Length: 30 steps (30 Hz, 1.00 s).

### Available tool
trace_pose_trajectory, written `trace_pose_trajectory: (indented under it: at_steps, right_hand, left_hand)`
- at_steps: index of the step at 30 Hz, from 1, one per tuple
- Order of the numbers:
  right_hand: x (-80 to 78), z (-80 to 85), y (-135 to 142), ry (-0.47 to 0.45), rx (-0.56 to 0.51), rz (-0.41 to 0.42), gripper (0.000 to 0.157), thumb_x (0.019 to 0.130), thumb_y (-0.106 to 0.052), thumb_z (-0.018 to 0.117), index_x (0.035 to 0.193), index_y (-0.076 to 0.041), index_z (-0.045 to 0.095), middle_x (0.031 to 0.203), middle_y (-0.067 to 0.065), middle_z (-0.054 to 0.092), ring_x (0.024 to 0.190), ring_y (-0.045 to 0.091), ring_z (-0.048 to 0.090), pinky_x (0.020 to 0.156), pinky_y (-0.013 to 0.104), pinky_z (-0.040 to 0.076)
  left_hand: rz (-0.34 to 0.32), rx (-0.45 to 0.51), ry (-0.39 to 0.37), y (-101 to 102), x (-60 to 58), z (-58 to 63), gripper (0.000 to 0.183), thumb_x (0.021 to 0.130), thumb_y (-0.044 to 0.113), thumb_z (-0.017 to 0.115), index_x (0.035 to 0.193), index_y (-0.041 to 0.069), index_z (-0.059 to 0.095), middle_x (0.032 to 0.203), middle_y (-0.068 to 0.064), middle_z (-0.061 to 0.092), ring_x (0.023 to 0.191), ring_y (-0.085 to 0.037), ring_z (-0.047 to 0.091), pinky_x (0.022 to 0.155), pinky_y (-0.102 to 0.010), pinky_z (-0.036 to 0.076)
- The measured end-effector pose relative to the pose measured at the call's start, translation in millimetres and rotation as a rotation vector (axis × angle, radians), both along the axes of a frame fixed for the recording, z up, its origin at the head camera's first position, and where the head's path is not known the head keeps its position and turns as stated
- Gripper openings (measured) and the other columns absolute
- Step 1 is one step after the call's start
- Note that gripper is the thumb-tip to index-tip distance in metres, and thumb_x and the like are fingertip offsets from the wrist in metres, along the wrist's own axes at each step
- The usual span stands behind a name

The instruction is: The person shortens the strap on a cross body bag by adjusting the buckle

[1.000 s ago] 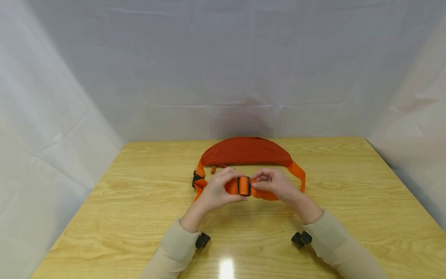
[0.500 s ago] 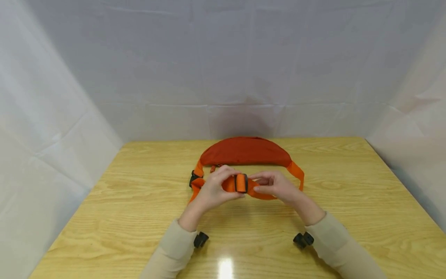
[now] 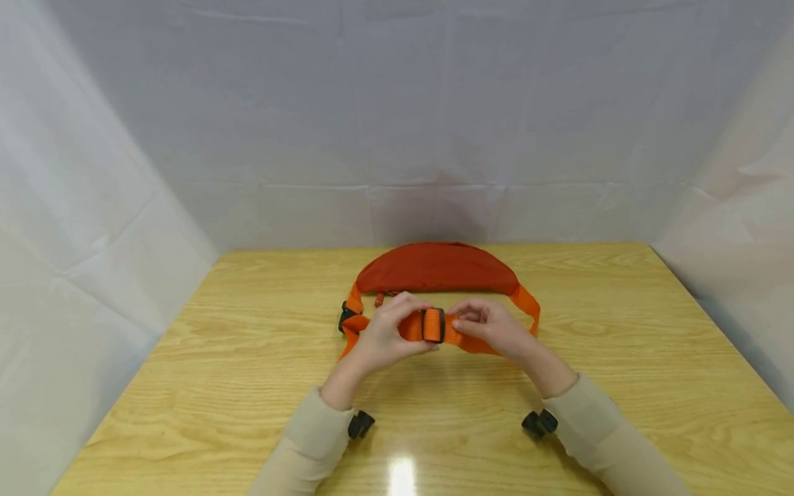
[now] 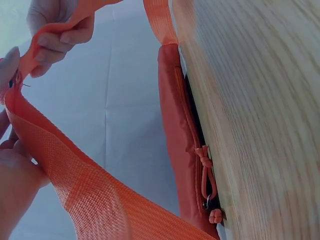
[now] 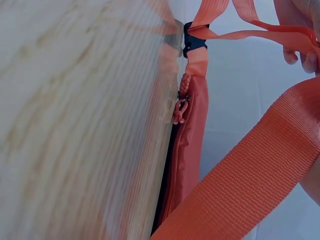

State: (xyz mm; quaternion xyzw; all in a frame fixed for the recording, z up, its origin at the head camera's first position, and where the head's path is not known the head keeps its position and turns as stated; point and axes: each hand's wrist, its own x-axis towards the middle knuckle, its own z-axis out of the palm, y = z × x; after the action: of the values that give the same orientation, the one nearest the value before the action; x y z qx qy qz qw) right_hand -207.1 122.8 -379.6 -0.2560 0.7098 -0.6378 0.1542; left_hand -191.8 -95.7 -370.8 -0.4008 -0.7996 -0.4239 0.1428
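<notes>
An orange-red waist bag (image 3: 437, 269) lies on the wooden table, its orange strap (image 3: 480, 343) lifted in front of it. My left hand (image 3: 387, 335) grips the strap at a black slide adjuster (image 3: 442, 325), thumb below and fingers above. Just right of the adjuster, my right hand (image 3: 490, 327) pinches the strap between thumb and fingers. In the left wrist view the strap (image 4: 100, 185) runs from the left hand down across the picture. A black side-release buckle (image 5: 195, 40) joins the strap to the bag's left end. Part of the strap behind my left hand is hidden.
Red cord zipper pulls (image 4: 206, 170) hang at the bag's zipper. The wooden table (image 3: 267, 386) reaches a white sheet (image 3: 298, 213) behind it, with more sheeting at both sides. A small black device sits at each sleeve cuff.
Half a second ago the adjuster shifted slightly left and tilted while the right fingers spread along the strap; now it is back right and the right thumb and fingers pinch beside it.
</notes>
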Motion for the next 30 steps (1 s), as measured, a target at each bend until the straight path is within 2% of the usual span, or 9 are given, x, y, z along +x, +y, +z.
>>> trace_pose_trajectory:
  at_steps: [9,15,20,24,30]
  right_hand:
    - [1.3,2.7,-3.6,-0.033,0.010,-0.009,0.029,0.088,-0.016,0.057,0.106,0.006,0.052,0.088,0.009,0.062,0.078,0.018,0.059,0.069,0.029,0.048]
    - [2.4,3.6,-5.3,-0.051,-0.041,0.021,0.022,0.088,-0.014,0.057,0.101,0.003,0.052,0.084,0.005,0.062,0.076,0.016,0.058,0.069,0.028,0.048]
    - [1.8,1.7,-3.1,-0.014,-0.057,0.039,0.021,0.086,-0.012,0.058,0.103,0.000,0.054,0.091,0.005,0.062,0.082,0.017,0.059,0.072,0.031,0.048]
    - [1.0,0.1,0.0,0.034,-0.055,0.047,0.026,0.085,-0.009,0.059,0.108,0.004,0.056,0.097,0.004,0.061,0.086,0.018,0.059,0.072,0.032,0.048]
    - [0.1,0.4,-0.1,0.002,-0.027,0.006,0.034,0.086,-0.008,0.057,0.114,0.011,0.053,0.098,0.007,0.061,0.084,0.016,0.059,0.072,0.030,0.049]
  left_hand:
    - [-0.001,-0.019,-0.001,2.2,1.2,-0.2,0.048,0.065,0.010,0.079,0.107,0.001,0.058,0.098,-0.006,0.054,0.085,-0.015,0.052,0.071,-0.023,0.045]
    - [-0.005,-0.030,-0.012,2.5,2.0,-0.8,0.048,0.066,0.010,0.078,0.108,0.000,0.058,0.100,-0.007,0.053,0.088,-0.016,0.052,0.074,-0.024,0.045]
    - [0.008,-0.028,-0.034,0.8,2.9,0.3,0.048,0.066,0.010,0.078,0.108,0.001,0.058,0.099,-0.006,0.051,0.089,-0.016,0.051,0.076,-0.026,0.045]
    - [0.025,-0.020,-0.020,-0.3,2.1,-1.2,0.048,0.064,0.010,0.079,0.108,0.002,0.060,0.099,-0.005,0.051,0.089,-0.016,0.051,0.077,-0.026,0.045]
    - [0.067,-0.014,-0.016,-0.5,2.8,-1.8,0.052,0.063,0.013,0.080,0.108,0.002,0.055,0.101,-0.006,0.055,0.089,-0.016,0.052,0.075,-0.026,0.045]
